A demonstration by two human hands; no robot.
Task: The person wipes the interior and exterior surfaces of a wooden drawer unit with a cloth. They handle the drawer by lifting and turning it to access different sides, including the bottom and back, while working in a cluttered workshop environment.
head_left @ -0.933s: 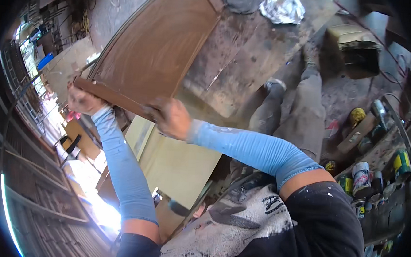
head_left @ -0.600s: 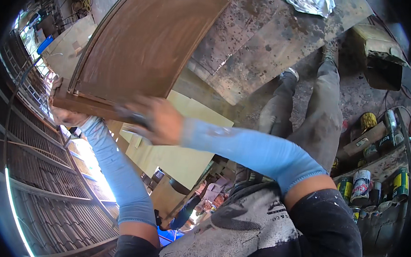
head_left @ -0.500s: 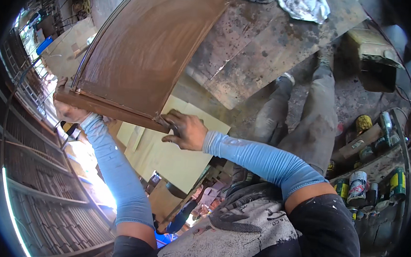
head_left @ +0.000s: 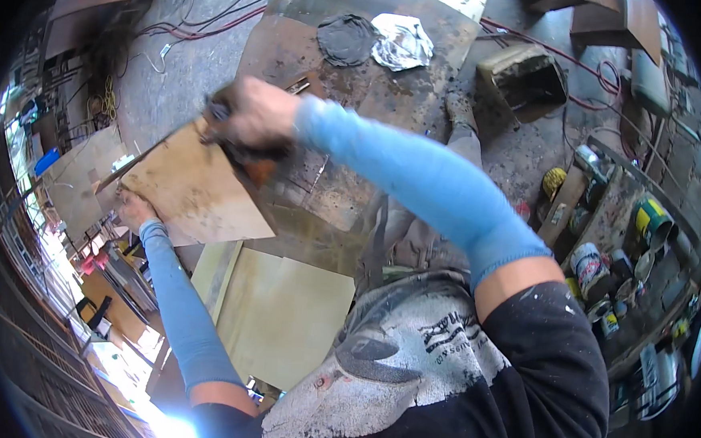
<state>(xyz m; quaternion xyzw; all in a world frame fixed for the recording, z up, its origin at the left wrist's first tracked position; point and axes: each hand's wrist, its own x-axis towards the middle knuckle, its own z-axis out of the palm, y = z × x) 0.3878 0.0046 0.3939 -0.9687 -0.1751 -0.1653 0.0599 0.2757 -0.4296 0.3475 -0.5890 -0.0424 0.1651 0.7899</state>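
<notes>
The panel (head_left: 196, 189) now shows tan, not brown, exposing that face for work, left hand (head_left: 134, 209) clamped on its left edge, farther right hand (head_left: 262, 116) too blurred to tell.

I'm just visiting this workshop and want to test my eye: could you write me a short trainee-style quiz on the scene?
1. Which hand is at the left edge of the tan panel?
2. True or false: each arm wears a blue sleeve.
3. What lies beside the crumpled silvery-white sheet?
a) a red bucket
b) a round dark grey object
c) a green bottle

Key: 1. the left hand; 2. true; 3. b
</notes>
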